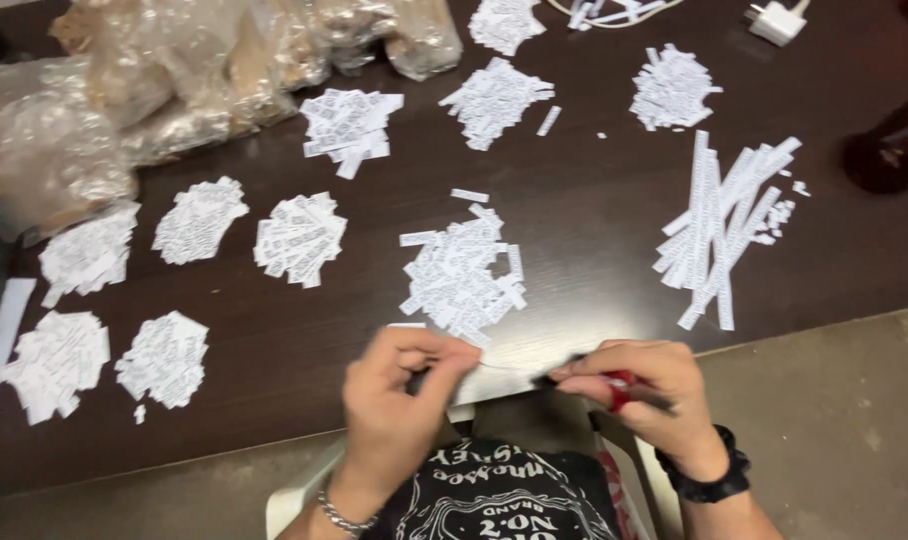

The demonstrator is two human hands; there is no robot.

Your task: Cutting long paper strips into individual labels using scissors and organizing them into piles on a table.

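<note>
Scissors (629, 390) with red handles sit in the right hand (644, 395), fingers closed around them, just past the table's (594, 220) near edge. The left hand (399, 400) pinches a thin paper strip (504, 367) stretched toward the blades. Just beyond, a pile of cut slips (459, 275) lies near that edge; long strips (724, 225) lie toward the right edge.
</note>
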